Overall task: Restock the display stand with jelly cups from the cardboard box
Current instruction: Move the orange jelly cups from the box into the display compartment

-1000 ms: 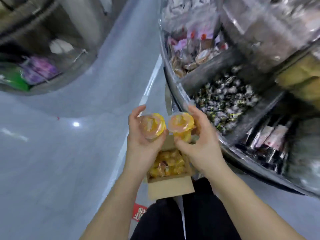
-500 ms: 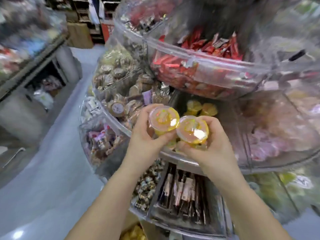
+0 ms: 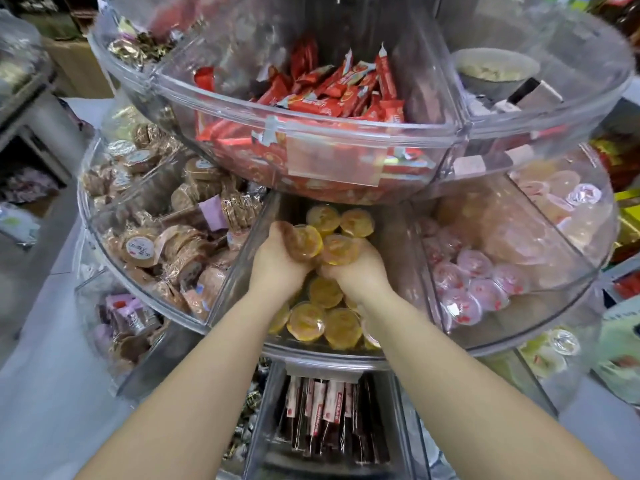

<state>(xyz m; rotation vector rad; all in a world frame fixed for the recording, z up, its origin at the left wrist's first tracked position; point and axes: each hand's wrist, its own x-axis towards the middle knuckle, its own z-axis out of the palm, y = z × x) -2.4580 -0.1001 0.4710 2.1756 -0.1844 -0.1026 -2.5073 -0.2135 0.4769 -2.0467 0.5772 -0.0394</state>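
Note:
My left hand [image 3: 278,263] grips a yellow jelly cup [image 3: 305,242], and my right hand [image 3: 356,271] grips another yellow jelly cup [image 3: 339,250]. Both hands are side by side inside the middle-tier compartment [image 3: 313,351] of the clear round display stand, above the pile there. Several yellow jelly cups [image 3: 323,320] lie in that compartment, with a few more at its back [image 3: 341,220]. The cardboard box is out of view.
The upper tier [image 3: 346,157] with red wrapped bars overhangs my hands. Brown wrapped snacks [image 3: 166,244] fill the left compartment and pink jelly cups [image 3: 474,289] the right one. Dark stick packets [image 3: 325,414] sit in the tier below. Grey floor lies at the left.
My view lifted from the cardboard box on the floor to the stand. Both hands carried their jelly cups up and forward into the yellow-cup compartment.

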